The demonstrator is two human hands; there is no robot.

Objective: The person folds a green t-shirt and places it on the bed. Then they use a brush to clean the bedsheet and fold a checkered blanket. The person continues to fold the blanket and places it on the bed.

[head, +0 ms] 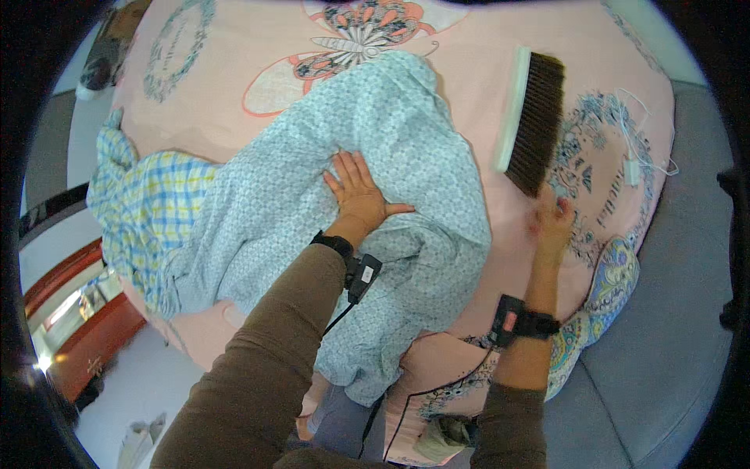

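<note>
My left hand presses flat on a light-blue patterned cloth, its fingers spread. The cloth lies crumpled across a pink bedspread, with folds bunched near my wrist. My right hand is blurred and loosely curled just below the lower end of a bed brush. That brush has a pale back and dark bristles, and lies to the right of the cloth. Whether my right fingers touch the bristles or hold anything cannot be made out. At the left, a blue, yellow and white checked cloth adjoins the patterned one.
The pink bedspread bears a butterfly print. A white cable with a plug lies at the right, near the grey bed edge. A paisley-patterned cloth lies beyond my right forearm. Black cables run from both wrist devices.
</note>
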